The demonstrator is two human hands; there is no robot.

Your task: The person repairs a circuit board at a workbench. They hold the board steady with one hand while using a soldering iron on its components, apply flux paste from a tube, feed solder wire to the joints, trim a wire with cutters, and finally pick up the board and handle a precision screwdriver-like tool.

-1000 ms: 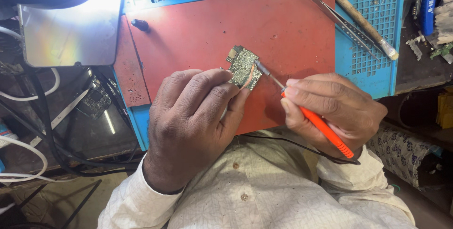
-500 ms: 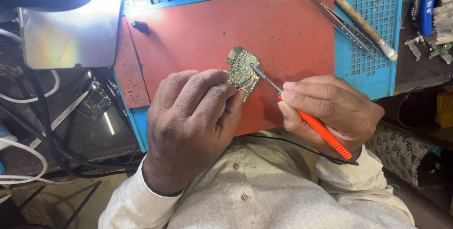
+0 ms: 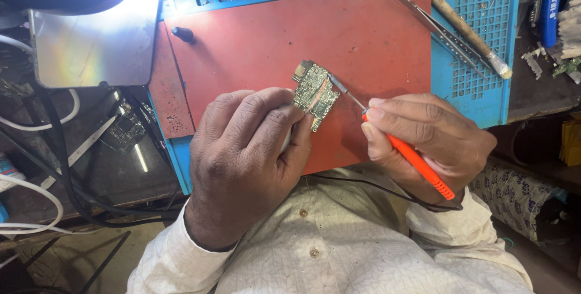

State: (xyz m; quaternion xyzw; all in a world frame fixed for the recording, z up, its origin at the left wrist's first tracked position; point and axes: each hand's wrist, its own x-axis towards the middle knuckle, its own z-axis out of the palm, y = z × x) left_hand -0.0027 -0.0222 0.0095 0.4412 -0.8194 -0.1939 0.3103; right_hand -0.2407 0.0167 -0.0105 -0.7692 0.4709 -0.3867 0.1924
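The board is held above the near part of the red mat, well inside its edges. Bare mat lies open beyond it, up to the far edge; the near edge is covered by both hands. The board's long axis runs diagonally, far-left to near-right, with its component face up.

The left hand is clenched on the board's near-left end, fingertips on its edge. The right hand grasps an orange-handled iron, pen-fashion. The iron's axis runs from near-right to far-left, and its metal tip touches the board's right edge. A black cord trails from the handle across the shirt.

The blue tray borders the mat on the right. On its gridded section lie tweezers and a wooden-handled brush, both slanted, side by side, well apart from the hands. A black knob sits at the mat's far-left corner. To the left, off the worktop, are cables and a metal plate.
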